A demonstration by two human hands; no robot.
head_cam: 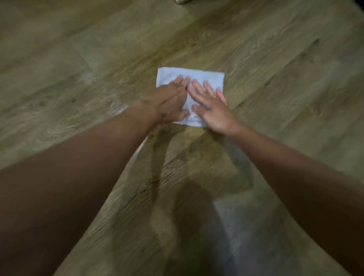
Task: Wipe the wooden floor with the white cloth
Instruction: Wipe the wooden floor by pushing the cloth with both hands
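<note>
Cloth [206, 78], white and flat, lies on the wooden floor [78, 69] beneath both palms. The left hand [171, 101] and right hand [212, 110] press it side by side, fingers straight, covering its near half. Far beyond the fingertips, 1 pale object [181, 1] is cut off at the top edge, too blurred to identify.
</note>
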